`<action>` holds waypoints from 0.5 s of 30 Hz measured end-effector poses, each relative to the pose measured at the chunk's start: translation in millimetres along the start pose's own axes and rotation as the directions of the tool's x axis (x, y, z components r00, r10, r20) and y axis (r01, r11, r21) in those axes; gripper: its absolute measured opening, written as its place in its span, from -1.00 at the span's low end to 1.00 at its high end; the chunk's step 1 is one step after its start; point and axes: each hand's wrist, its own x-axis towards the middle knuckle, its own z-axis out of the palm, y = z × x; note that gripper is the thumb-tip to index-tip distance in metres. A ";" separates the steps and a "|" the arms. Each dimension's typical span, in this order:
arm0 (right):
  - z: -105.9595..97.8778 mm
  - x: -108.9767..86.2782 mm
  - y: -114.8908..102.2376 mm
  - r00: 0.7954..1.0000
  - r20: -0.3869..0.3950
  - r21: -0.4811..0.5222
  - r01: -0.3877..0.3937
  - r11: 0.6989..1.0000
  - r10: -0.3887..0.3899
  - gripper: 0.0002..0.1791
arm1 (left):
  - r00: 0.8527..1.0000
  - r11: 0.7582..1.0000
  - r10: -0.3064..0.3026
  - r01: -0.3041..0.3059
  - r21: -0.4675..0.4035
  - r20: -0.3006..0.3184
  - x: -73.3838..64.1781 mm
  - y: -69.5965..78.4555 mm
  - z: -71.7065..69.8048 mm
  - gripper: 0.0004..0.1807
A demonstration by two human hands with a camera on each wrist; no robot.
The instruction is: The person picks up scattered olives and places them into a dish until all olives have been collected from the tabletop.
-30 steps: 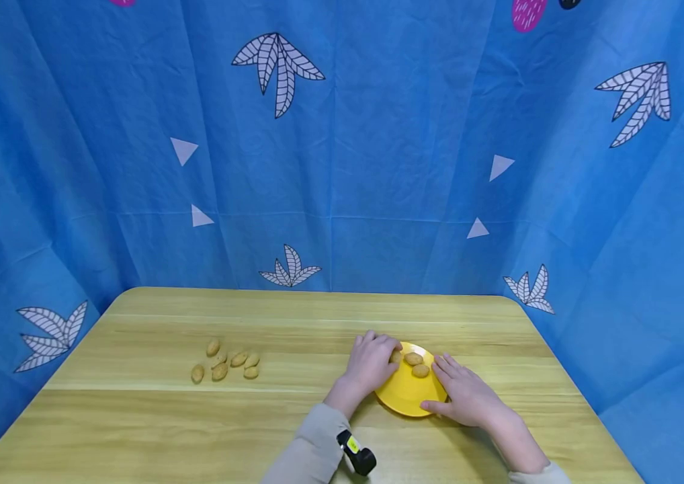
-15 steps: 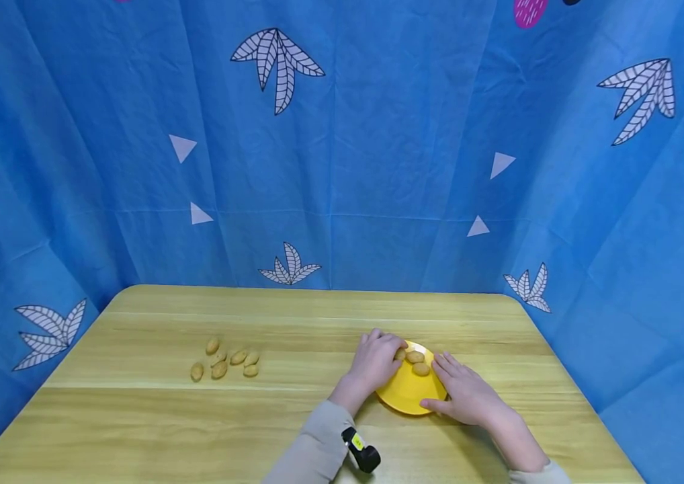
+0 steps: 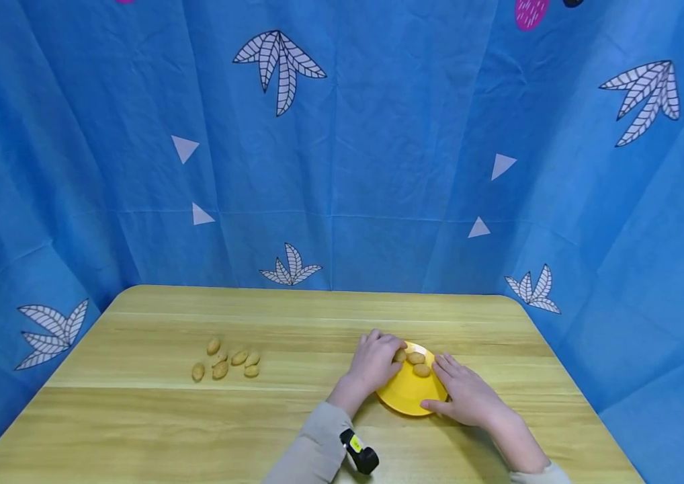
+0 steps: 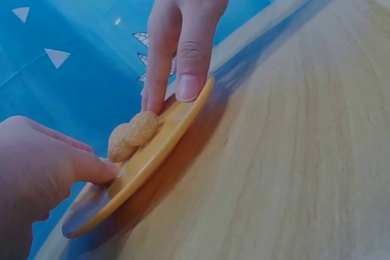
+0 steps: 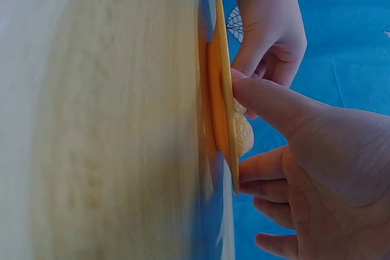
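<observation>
A yellow plate (image 3: 405, 396) lies on the table toward the right in the head view. Two unshelled peanuts (image 3: 418, 364) sit on its far part. My left hand (image 3: 372, 363) reaches over the plate's left rim, pinching another peanut (image 3: 400, 355) between thumb and curled fingers just above the plate; its thumb (image 4: 100, 167) shows close beside the peanuts in the left wrist view. On the opposite side, my right hand (image 3: 465, 393) rests at the rim with fingers extended. Its thumb (image 5: 268, 98) and fingertips touch the plate edge in the right wrist view.
Several more peanuts (image 3: 220, 370) lie in a loose group on the left of the wooden table (image 3: 154, 430). A blue patterned curtain (image 3: 378, 134) hangs behind and on both sides. A black device (image 3: 361, 453) is strapped at the left wrist.
My left hand has shifted slightly to the right over the plate, and the peanut at its fingertips shows more clearly. The right hand stays at the rim.
</observation>
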 end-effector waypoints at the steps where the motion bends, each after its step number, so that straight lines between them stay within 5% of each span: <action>1: 0.2 0.1 0.1 1.000 -0.002 0.000 0.000 1.000 0.000 -0.03 | 1.000 1.000 -0.001 0.001 0.001 0.003 -0.5 0.0 -1.2 -0.64; 15: 0.8 1.6 -0.4 1.000 -0.012 0.010 0.002 1.000 -0.002 -0.05 | 0.999 0.999 -0.035 0.035 0.017 -0.009 -10.4 -4.2 -21.3 -0.60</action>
